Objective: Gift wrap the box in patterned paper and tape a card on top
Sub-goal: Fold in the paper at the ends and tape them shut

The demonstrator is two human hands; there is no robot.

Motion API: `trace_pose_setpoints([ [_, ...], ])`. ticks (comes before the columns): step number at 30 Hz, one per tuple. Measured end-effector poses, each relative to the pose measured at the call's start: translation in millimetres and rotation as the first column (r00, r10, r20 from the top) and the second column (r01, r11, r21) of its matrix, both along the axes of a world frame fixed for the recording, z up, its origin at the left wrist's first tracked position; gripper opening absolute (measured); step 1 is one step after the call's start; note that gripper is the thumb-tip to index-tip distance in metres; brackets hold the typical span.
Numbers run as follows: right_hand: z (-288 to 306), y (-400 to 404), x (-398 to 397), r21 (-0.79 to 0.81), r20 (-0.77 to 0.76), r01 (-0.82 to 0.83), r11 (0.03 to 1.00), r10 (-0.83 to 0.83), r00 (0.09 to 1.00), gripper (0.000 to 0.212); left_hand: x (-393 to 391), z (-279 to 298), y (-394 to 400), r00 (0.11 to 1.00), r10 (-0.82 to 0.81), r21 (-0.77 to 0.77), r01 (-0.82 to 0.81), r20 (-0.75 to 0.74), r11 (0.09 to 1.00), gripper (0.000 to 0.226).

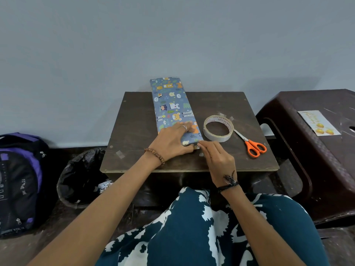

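A long box (172, 104) wrapped in blue cartoon-animal paper lies lengthwise on a small dark wooden table (134, 127), its far end sticking out past the table's back edge. My left hand (171, 141) lies flat on the box's near end and holds it down. My right hand (215, 158) pinches the paper flap at the near end of the box, fingertips against the fold. A card (318, 122) with yellow shapes lies on the brown plastic stool (299, 150) to the right.
A roll of clear tape (218, 129) and orange-handled scissors (253, 145) lie on the table right of the box. Small tape pieces stick to the tabletop. A black-lined bin (80, 177) and a purple-black backpack (19, 181) stand on the floor to the left.
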State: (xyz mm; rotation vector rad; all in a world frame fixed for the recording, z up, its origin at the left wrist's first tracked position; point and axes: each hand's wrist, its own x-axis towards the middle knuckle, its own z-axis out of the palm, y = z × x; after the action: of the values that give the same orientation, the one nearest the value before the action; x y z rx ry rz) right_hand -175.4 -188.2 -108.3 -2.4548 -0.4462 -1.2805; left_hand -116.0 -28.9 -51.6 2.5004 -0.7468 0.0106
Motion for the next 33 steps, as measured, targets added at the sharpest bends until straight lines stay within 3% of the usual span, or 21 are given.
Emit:
trace_pose_setpoints([
  [33,-4.8,10.2,-3.6,0.055,-0.051,0.106,0.993,-0.103,0.993,0.035,2.0,0.7,0.6,0.999,-0.026,-0.025,0.025,-0.020,0.999,0.058],
])
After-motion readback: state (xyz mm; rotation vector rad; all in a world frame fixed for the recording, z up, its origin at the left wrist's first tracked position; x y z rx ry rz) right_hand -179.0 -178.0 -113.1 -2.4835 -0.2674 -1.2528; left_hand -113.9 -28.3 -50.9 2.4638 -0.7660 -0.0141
